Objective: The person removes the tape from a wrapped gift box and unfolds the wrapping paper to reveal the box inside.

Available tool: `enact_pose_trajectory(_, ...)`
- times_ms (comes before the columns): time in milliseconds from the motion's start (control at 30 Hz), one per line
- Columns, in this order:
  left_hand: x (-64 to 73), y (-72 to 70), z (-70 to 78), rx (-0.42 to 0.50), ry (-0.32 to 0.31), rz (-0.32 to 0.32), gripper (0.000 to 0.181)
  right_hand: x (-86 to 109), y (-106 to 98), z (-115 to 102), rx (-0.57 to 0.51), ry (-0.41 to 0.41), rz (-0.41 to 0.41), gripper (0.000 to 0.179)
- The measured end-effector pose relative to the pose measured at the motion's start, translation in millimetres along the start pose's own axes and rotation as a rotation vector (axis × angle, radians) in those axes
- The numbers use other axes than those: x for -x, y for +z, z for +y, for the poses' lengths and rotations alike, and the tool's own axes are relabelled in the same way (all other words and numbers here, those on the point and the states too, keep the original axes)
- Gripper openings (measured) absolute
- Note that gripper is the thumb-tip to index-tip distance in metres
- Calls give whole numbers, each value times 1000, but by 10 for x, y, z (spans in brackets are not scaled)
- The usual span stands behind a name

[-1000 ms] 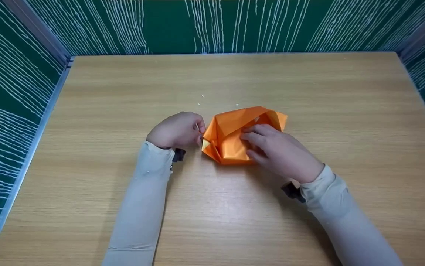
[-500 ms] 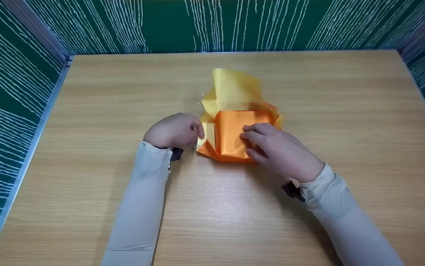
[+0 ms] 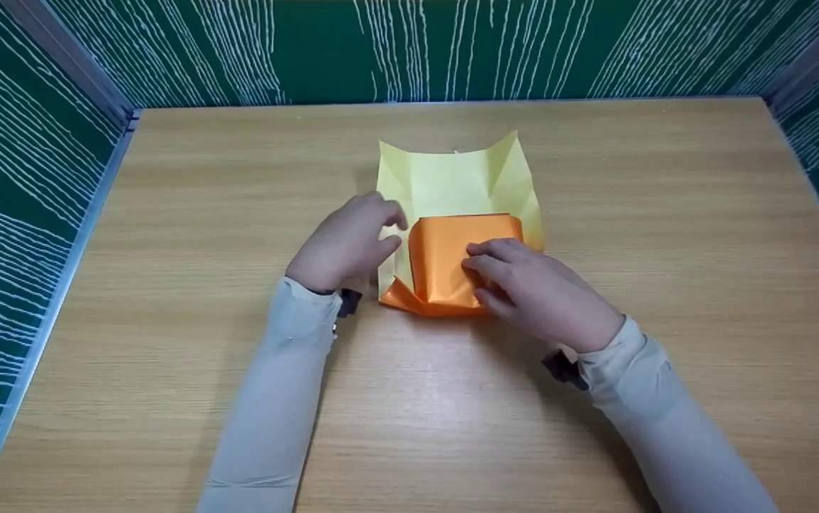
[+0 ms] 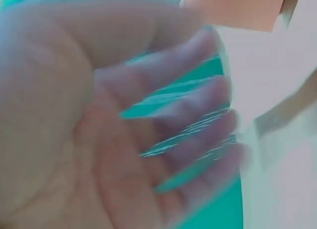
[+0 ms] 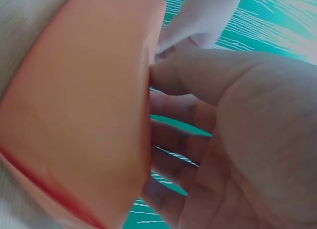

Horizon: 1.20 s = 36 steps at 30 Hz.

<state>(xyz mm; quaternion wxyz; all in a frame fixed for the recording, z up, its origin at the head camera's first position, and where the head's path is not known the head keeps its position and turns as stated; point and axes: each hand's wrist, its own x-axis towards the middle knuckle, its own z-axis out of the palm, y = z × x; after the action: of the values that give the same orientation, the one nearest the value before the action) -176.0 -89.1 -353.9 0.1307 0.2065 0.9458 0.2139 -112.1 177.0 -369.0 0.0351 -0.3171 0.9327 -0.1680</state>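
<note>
A sheet of wrapping paper, orange outside and pale yellow inside, lies mid-table. Its far flap (image 3: 449, 182) lies unfolded with the yellow side up. The near part is folded over a box-shaped parcel (image 3: 441, 256), whose contents are hidden. My left hand (image 3: 349, 242) hovers by the parcel's left side; in the left wrist view its fingers (image 4: 198, 98) are spread apart and hold nothing. My right hand (image 3: 545, 296) rests on top of the parcel. Seen from the right wrist, its fingertips touch the orange surface (image 5: 94, 90) without curling round it.
A light wooden table (image 3: 167, 399) carries the paper. Green panels (image 3: 324, 50) with white streaks stand along its back and sides. Each wrist bears a small dark device, one of them a black block (image 3: 565, 369) on the right.
The paper's far flap has gone from folded over the parcel to lying back, yellow side up. My left hand has let go of the paper's left edge and risen slightly. My right hand stays put.
</note>
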Motion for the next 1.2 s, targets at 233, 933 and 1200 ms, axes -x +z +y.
enact_pose_trajectory(233, -174, 204, -74, 9, 31, 35, 40, 7, 0, 10, -20, -52, 31, 39)
enact_pose_trajectory(933, -189, 349, -180, -97, 61, -157, 81, -9, -213, 742, -368, 318, 50, 34)
enact_pose_trajectory(1200, -156, 342, -147, -68, -46, -263, 90, 22, -197, 842, -364, 192, -39, 37)
